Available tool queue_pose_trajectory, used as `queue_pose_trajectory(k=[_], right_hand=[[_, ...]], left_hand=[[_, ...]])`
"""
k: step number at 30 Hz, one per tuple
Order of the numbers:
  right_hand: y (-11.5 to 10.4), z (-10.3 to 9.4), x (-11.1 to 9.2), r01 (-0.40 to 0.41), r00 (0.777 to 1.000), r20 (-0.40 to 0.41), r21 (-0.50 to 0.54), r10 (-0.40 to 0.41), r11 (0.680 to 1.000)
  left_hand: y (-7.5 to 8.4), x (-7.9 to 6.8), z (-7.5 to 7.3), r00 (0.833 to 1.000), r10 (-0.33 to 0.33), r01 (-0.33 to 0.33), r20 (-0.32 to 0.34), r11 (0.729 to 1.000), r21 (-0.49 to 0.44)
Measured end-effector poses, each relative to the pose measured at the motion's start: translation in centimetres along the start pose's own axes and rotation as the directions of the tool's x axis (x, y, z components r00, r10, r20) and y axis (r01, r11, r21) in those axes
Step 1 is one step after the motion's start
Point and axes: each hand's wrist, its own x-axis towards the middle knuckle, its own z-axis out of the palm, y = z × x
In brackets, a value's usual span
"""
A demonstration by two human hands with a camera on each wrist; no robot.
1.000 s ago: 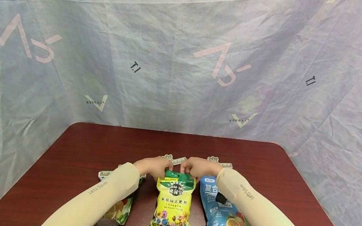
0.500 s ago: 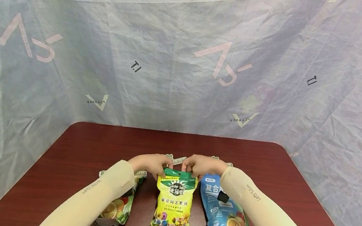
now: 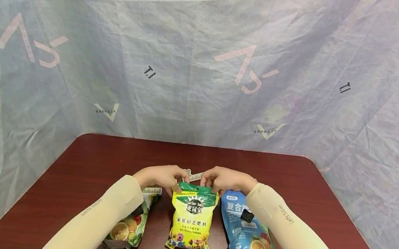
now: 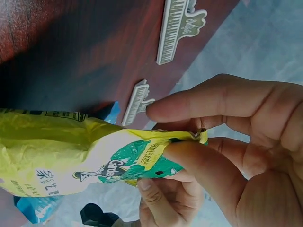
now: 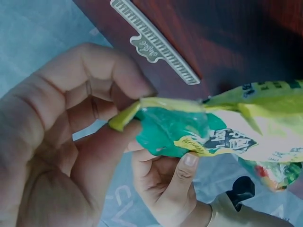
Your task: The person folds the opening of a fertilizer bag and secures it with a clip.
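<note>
As two pale sleeves (image 3: 94,219) extend from seven and five o'clock, the right one shows the print "Lets Slim". Just past their near ends, the yellow bag (image 3: 192,223) is between a fruit-printed pouch (image 3: 127,232) at nine o'clock and a blue pouch (image 3: 243,234) at three, where 复合 can be read. Lettering on the yellow bag gives "Garden baby", 花园宝 and 家庭园艺肥料 (home gardening fertiliser); the smaller lines are unreadable. The left hand (image 3: 163,177) pinches its top edge at eleven o'clock, thumb in front; the right hand (image 3: 229,180) pinches likewise at one. Gripping both upper corners seems the step in hand, and the next move probably calls for an even hold, since the film may slip. Farther off, at twelve o'clock, a metal clip (image 3: 195,177) lies on the table (image 3: 136,153); behind hangs the backdrop (image 3: 192,57), printed "T.I" and a mirrored "PLANNER".
</note>
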Motion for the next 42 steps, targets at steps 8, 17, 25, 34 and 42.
queue_pose_trajectory(k=[8, 17, 25, 34, 42], right_hand=[[-0.6, -0.2, -0.5, 0.027, 1.000, -0.008, -0.006, -0.027, 1.000], [-1.3, -0.3, -1.2, 0.099, 0.994, -0.033, -0.033, -0.100, 0.995], [-1.4, -0.5, -1.3, 0.133, 0.990, -0.049, -0.041, -0.135, 0.990], [-1.8, -1.0, -1.8, 0.176, 0.981, -0.069, -0.071, -0.181, 0.982], [-2.2, -1.3, -1.9, 0.215, 0.972, -0.084, -0.079, -0.222, 0.973]], left_hand=[[0.1, -0.7, -0.5, 0.999, 0.034, -0.034, -0.004, 0.998, -0.048], [0.4, -1.4, -0.9, 0.997, 0.069, -0.071, -0.025, 0.995, -0.075], [0.4, -1.9, -1.2, 0.994, 0.095, -0.099, -0.046, 0.990, -0.096], [0.6, -2.4, -1.4, 0.989, 0.136, -0.143, -0.060, 0.980, -0.138], [0.7, -2.7, -1.7, 0.986, 0.135, -0.146, -0.095, 0.981, -0.126]])
